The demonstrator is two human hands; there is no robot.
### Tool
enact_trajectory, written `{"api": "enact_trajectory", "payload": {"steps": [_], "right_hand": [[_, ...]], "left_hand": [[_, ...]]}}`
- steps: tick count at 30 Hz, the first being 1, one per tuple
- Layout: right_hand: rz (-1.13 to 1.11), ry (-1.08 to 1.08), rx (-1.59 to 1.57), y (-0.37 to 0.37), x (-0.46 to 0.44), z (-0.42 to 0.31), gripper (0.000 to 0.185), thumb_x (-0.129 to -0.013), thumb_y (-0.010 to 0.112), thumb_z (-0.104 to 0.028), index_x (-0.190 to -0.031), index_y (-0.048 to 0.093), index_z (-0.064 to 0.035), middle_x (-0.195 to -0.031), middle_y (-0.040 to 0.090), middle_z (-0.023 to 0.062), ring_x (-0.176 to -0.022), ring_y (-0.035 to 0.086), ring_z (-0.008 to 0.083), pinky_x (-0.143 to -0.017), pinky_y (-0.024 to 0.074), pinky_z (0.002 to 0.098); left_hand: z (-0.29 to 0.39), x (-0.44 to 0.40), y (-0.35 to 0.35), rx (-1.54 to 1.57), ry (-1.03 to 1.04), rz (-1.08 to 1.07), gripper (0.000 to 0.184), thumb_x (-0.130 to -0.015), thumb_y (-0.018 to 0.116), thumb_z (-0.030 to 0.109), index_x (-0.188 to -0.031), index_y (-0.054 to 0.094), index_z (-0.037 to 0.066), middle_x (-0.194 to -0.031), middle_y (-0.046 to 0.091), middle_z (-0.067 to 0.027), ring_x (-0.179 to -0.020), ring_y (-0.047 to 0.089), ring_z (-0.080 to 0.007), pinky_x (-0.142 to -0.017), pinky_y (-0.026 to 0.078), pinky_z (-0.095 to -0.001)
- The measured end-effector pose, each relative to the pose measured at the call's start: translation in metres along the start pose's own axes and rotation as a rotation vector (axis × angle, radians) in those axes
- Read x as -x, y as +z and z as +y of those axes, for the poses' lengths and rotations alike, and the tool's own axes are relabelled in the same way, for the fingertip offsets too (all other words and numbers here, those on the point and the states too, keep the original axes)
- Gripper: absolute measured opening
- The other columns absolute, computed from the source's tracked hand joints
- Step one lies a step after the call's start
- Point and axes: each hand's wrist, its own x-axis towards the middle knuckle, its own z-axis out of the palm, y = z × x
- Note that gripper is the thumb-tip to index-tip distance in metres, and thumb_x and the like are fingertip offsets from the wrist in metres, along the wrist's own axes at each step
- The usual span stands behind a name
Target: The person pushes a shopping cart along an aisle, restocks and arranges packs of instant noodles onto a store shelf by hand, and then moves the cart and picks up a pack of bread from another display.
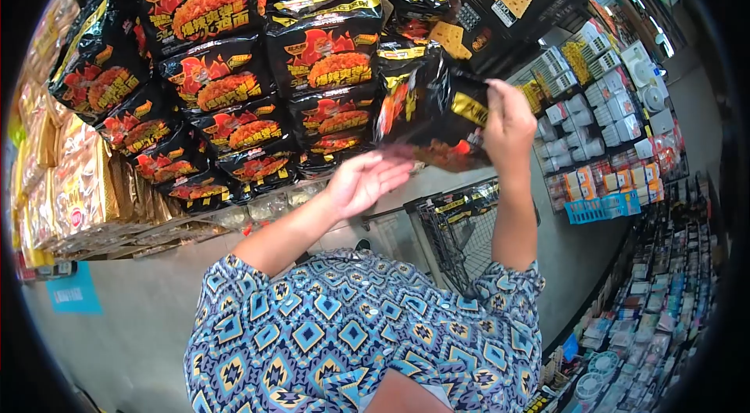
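From where I stand I count two hands, one left hand point(373, 183) and one right hand point(512, 124), and one held packet point(441, 120) between them. The stacked packets point(328, 61) come to more than a dozen: four show in the leftmost slanting column, four in the next and at least four in the third; those beyond are too hidden to count. I also see one patterned shirt point(359, 335), one wire cart point(461, 237), one blue basket point(603, 208) and one blue sign point(74, 289).
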Motion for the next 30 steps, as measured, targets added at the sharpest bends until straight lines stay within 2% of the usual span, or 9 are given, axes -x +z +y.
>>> {"api": "enact_trajectory", "payload": {"steps": [2,4,7,11,16,21,24,25,30], "right_hand": [[0.048,-0.061,0.006,0.003,-0.026,0.007,0.012,-0.091,0.065,-0.008,-0.1,0.069,-0.0015,-0.096,0.07,0.0172,-0.09,0.067,0.0337,-0.08,0.0527,0.0393],[0.066,-0.11,0.027,0.01,-0.053,0.016,0.013,-0.092,0.064,-0.01,-0.101,0.069,-0.0021,-0.096,0.069,0.0171,-0.09,0.066,0.0343,-0.081,0.0522,0.04],[0.051,-0.153,0.063,0.023,-0.084,0.023,0.014,-0.092,0.063,-0.012,-0.101,0.068,-0.003,-0.095,0.069,0.0157,-0.091,0.065,0.0349,-0.082,0.0509,0.0414],[0.004,-0.241,0.041,0.04,-0.108,0.031,0.014,-0.091,0.063,-0.012,-0.101,0.068,-0.0029,-0.095,0.069,0.0155,-0.093,0.064,0.0351,-0.084,0.0504,0.0422],[-0.042,-0.323,0.008,0.056,-0.124,0.033,0.015,-0.092,0.061,-0.012,-0.102,0.067,-0.0032,-0.096,0.069,0.016,-0.094,0.063,0.0359,-0.085,0.0499,0.0426],[-0.143,-0.316,0.073,0.075,-0.135,0.046,0.017,-0.093,0.061,-0.016,-0.104,0.068,-0.0045,-0.096,0.069,0.0161,-0.095,0.063,0.0367,-0.086,0.0494,0.0435],[-0.185,-0.325,0.071,0.084,-0.142,0.05,0.017,-0.093,0.062,-0.016,-0.104,0.069,-0.0063,-0.097,0.069,0.0156,-0.095,0.063,0.0364,-0.087,0.0495,0.0432],[-0.206,-0.341,0.072,0.086,-0.144,0.052,0.017,-0.092,0.062,-0.017,-0.105,0.07,-0.0072,-0.098,0.07,0.0153,-0.096,0.063,0.0362,-0.087,0.0496,0.0431],[-0.174,-0.394,0.123,0.093,-0.142,0.064,0.021,-0.091,0.063,-0.019,-0.108,0.07,-0.0085,-0.101,0.07,0.0135,-0.098,0.064,0.0349,-0.088,0.0503,0.0427]], "left_hand": [[0.011,-0.02,0.012,-0.025,0.037,-0.053,0.042,-0.093,0.055,0.015,-0.129,0.05,-0.007,-0.132,0.056,-0.0257,-0.128,0.052,-0.0361,-0.115,0.039,-0.0469],[0.02,-0.044,0.028,-0.114,0.077,-0.046,0.033,-0.096,0.051,0.019,-0.119,0.05,-0.006,-0.144,0.042,-0.0327,-0.136,0.043,-0.0408,-0.117,0.034,-0.0502],[0.033,-0.071,0.045,-0.109,0.06,-0.037,0.046,-0.099,0.05,0.024,-0.13,0.043,-0.009,-0.142,0.038,-0.0352,-0.137,0.039,-0.0439,-0.118,0.033,-0.0516],[0.045,-0.102,0.046,-0.128,0.124,-0.039,0.06,-0.101,0.049,0.037,-0.139,0.036,-0.008,-0.139,0.042,-0.0317,-0.135,0.041,-0.0414,-0.117,0.032,-0.0511],[0.053,-0.119,0.043,-0.018,0.153,-0.049,0.078,-0.102,0.045,0.046,-0.149,0.018,-0.01,-0.151,0.026,-0.0354,-0.143,0.029,-0.0427,-0.12,0.027,-0.051],[0.052,-0.138,0.038,0.03,0.205,0.041,0.08,-0.103,0.041,0.043,-0.149,0.01,-0.014,-0.157,0.011,-0.0338,-0.148,0.02,-0.0418,-0.122,0.021,-0.0493],[0.052,-0.151,0.026,0.108,0.193,0.054,0.077,-0.103,0.042,0.044,-0.148,0.013,-0.011,-0.153,0.024,-0.0313,-0.143,0.029,-0.041,-0.119,0.027,-0.0492],[0.052,-0.155,0.02,0.115,0.203,0.023,0.081,-0.103,0.042,0.044,-0.148,0.007,-0.013,-0.154,0.02,-0.0315,-0.144,0.027,-0.0412,-0.119,0.027,-0.0495],[0.051,-0.149,0.031,0.177,0.224,0.076,0.085,-0.103,0.041,0.045,-0.147,0.007,-0.018,-0.156,0.019,-0.0323,-0.146,0.024,-0.04,-0.121,0.025,-0.0484]]}}
